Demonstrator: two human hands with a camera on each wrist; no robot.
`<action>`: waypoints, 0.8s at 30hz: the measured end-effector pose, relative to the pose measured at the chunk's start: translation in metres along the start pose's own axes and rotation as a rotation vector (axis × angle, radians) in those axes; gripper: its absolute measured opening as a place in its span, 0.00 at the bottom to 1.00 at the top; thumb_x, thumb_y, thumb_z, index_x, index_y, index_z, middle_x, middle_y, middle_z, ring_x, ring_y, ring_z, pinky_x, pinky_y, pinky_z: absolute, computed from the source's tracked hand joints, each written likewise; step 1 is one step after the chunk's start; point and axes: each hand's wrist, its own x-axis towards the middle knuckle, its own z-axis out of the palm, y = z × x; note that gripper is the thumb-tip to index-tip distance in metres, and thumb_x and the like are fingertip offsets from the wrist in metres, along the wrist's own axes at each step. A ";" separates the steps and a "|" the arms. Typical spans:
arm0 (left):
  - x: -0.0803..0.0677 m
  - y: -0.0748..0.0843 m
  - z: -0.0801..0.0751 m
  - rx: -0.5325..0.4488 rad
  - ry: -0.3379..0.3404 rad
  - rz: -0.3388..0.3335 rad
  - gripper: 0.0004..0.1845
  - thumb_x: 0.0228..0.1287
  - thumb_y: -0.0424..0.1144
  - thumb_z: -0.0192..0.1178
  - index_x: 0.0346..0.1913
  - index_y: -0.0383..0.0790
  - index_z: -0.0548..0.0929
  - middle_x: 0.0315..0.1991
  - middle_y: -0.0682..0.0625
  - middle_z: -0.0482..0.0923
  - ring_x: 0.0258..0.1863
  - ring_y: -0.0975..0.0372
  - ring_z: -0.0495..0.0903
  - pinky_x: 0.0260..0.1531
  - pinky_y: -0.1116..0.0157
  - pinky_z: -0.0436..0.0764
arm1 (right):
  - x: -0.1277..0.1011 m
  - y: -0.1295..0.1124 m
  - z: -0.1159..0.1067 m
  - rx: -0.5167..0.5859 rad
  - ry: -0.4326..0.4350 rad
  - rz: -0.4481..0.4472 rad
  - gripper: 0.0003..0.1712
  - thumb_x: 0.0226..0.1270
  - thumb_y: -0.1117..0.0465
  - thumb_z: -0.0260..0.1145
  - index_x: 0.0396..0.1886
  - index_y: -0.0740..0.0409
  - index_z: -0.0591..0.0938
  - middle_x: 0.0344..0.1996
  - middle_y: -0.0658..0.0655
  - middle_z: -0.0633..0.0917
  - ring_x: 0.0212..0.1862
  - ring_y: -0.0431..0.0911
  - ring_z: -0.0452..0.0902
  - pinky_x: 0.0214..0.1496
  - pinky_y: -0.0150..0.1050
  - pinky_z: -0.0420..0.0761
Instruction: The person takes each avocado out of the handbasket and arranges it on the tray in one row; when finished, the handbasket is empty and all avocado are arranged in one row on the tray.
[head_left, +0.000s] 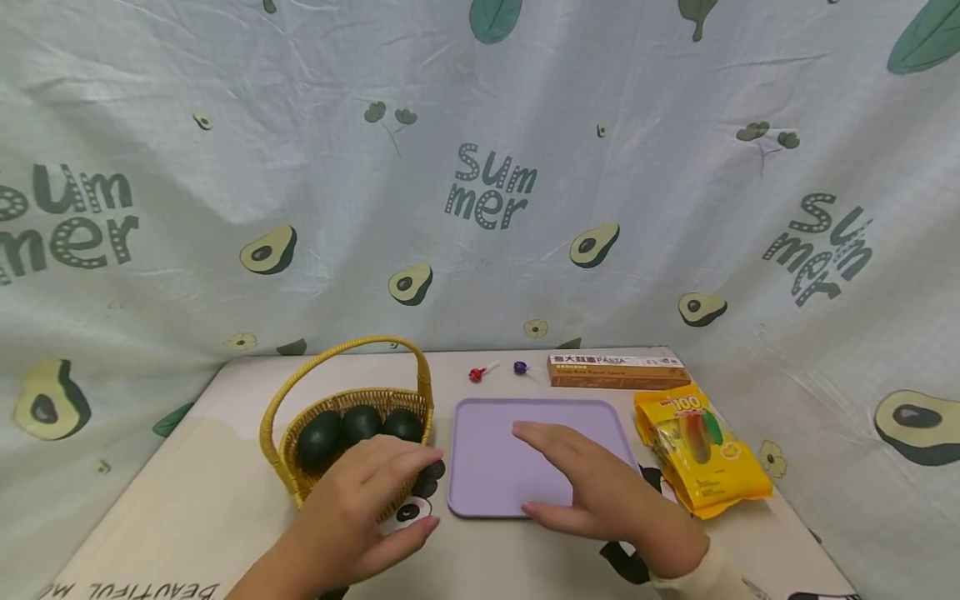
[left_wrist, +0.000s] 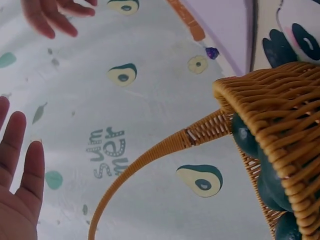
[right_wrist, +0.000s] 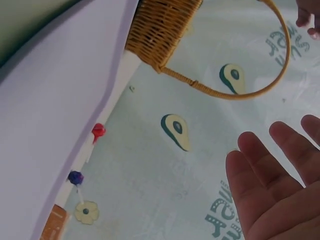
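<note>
My left hand (head_left: 367, 508) hovers in front of the yellow wicker basket (head_left: 292, 454), its fingers extended and holding nothing. Several dark green avocados (head_left: 362, 423) lie inside the basket, whose tall handle arches above them. Over the front right part of a flat lilac tray (head_left: 487, 467) is my right hand (head_left: 588, 483), fingers extended, thumb apart, also holding nothing. In the right wrist view, its fingers (right_wrist: 267, 172) spread against the curtain. The left wrist view shows the basket's woven side (left_wrist: 280, 95) close up, with the left hand (left_wrist: 20, 180) apart from it.
Behind the tray lie a red lollipop (head_left: 476, 375) and a purple lollipop (head_left: 521, 367). A brown pasta box (head_left: 618, 372) is at the back right. Right of the tray is a yellow mango-print bag (head_left: 705, 450). A printed curtain (head_left: 487, 275) hangs behind the white table (head_left: 225, 467).
</note>
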 end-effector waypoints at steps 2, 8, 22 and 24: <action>0.003 -0.001 -0.001 0.005 0.033 -0.005 0.29 0.70 0.55 0.64 0.63 0.38 0.80 0.53 0.52 0.83 0.51 0.60 0.80 0.64 0.74 0.71 | 0.003 0.000 0.001 0.000 -0.001 -0.004 0.47 0.67 0.39 0.71 0.80 0.42 0.61 0.73 0.47 0.73 0.70 0.42 0.73 0.68 0.48 0.79; 0.007 -0.004 -0.007 -0.007 0.102 -0.046 0.28 0.73 0.55 0.60 0.61 0.33 0.79 0.54 0.47 0.82 0.52 0.58 0.78 0.67 0.76 0.68 | 0.013 0.003 0.006 0.007 0.013 -0.033 0.47 0.66 0.39 0.71 0.79 0.46 0.63 0.72 0.50 0.74 0.69 0.44 0.73 0.68 0.49 0.79; 0.000 -0.011 -0.018 0.040 0.262 -0.107 0.30 0.74 0.53 0.58 0.58 0.25 0.77 0.54 0.37 0.78 0.58 0.55 0.74 0.69 0.74 0.68 | 0.036 0.003 0.016 0.087 0.023 0.025 0.48 0.65 0.38 0.72 0.79 0.42 0.63 0.72 0.46 0.73 0.69 0.41 0.73 0.69 0.48 0.78; 0.000 -0.012 -0.021 0.076 0.297 -0.124 0.30 0.74 0.54 0.58 0.57 0.25 0.77 0.53 0.36 0.78 0.58 0.54 0.74 0.68 0.74 0.68 | 0.041 0.004 0.018 0.093 0.045 -0.008 0.48 0.63 0.41 0.75 0.78 0.46 0.65 0.71 0.48 0.75 0.67 0.43 0.75 0.68 0.48 0.79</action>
